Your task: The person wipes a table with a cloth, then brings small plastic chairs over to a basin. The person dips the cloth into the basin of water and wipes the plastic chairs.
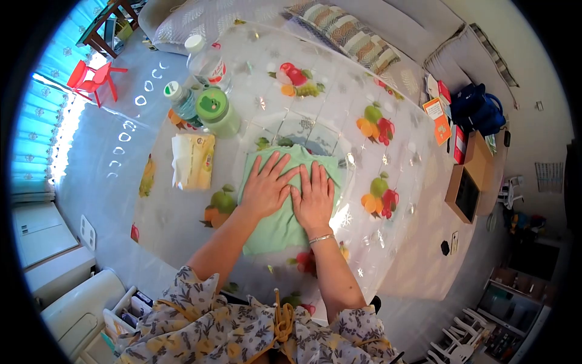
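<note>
A light green cloth lies on the table under a clear cover printed with fruit. My left hand rests flat on the cloth's upper left part, its fingers spread. Beside it, on the upper right part, my right hand also lies flat, with a bracelet at the wrist. The thumbs are close together near the middle of the cloth. Neither hand grips anything; both palms face down on the fabric. Some creases run through the lower part of the cloth.
Left of the cloth lies a yellow tissue pack. Behind it stand a green-lidded jar, a small bottle and a large clear bottle. An open cardboard box, books and a blue bag are at the right.
</note>
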The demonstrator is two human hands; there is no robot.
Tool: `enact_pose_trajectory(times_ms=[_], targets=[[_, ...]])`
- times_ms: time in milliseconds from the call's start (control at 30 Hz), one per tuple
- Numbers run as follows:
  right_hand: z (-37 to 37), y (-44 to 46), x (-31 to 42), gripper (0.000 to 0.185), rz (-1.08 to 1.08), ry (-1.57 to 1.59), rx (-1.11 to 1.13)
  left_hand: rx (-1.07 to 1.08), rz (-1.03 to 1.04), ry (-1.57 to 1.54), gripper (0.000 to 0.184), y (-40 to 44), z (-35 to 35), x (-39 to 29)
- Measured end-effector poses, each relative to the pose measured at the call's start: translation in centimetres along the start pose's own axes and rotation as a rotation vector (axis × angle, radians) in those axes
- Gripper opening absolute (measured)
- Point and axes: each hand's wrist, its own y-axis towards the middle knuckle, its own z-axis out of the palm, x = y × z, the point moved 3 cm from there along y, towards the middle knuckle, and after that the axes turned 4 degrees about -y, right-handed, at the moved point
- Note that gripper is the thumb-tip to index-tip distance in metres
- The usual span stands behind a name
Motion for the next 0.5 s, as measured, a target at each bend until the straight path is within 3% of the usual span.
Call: enact_pose_trajectory(times_ms=[500], targets=[[2.5,21.7,-8.6,0.051,0.004,-0.062,-0.189,-0.149,0.085,0.020,0.047,22.9,2.5,6.7]])
